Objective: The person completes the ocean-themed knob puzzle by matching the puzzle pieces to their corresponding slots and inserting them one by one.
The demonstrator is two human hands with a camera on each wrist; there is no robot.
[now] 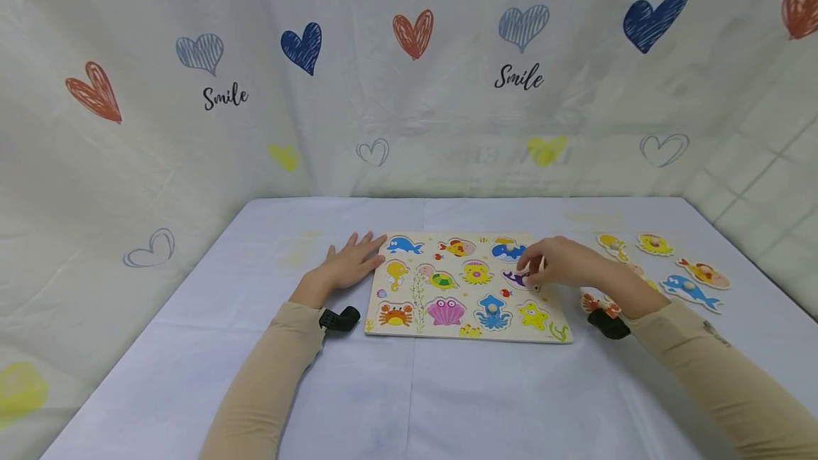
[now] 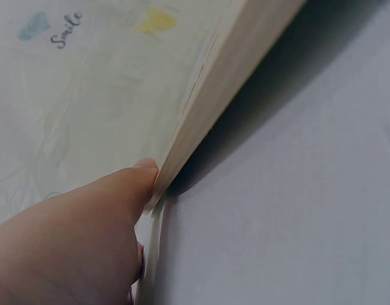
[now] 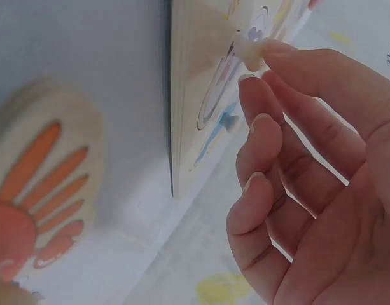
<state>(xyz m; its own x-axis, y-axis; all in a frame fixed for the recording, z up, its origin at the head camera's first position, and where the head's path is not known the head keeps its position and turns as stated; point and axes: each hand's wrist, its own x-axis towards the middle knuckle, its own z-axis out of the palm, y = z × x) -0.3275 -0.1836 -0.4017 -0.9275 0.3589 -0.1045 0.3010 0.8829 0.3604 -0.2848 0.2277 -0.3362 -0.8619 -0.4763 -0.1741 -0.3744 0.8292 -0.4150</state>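
Observation:
A wooden sea-animal puzzle board (image 1: 466, 332) lies flat on the table, with most pieces seated in it. My left hand (image 1: 348, 265) rests flat on the cloth, fingers straight, and its thumb (image 2: 112, 190) presses against the board's left edge (image 2: 226, 76). My right hand (image 1: 533, 268) is over the board's right side and pinches the small pale knob (image 3: 249, 52) of a purple piece (image 1: 515, 278) between thumb and forefinger. That piece lies in or just above its slot; I cannot tell which.
Several loose pieces lie on the table to the right of the board: two yellow ones (image 1: 655, 243), a red-orange fish (image 1: 704, 274), a blue dolphin (image 1: 690, 291) and an orange crab piece (image 3: 42, 190) beside my right wrist. A heart-printed sheet hangs behind and at the sides.

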